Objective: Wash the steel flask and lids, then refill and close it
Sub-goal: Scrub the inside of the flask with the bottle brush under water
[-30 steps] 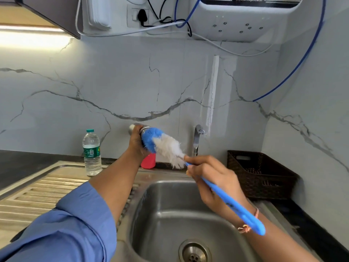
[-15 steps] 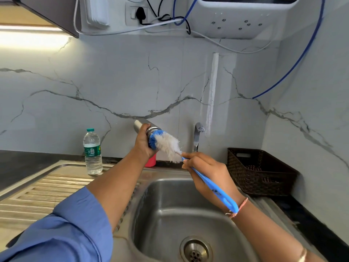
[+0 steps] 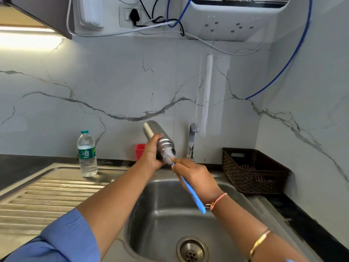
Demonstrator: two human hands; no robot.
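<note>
Over the sink [image 3: 156, 220], the left hand [image 3: 151, 157] wraps its fingers round the tilted flask [image 3: 153, 129] while the right hand [image 3: 196, 176] grips the brush [image 3: 193, 196], its bristles inside the mouth: inside-scrubbing step, rinsing likely next.

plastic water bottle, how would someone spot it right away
Start at the steel sink and look left along its ribbed draining board. At the board's far edge, near the marble wall, stands the plastic water bottle. It alone is clear, with a green cap and label.
</note>
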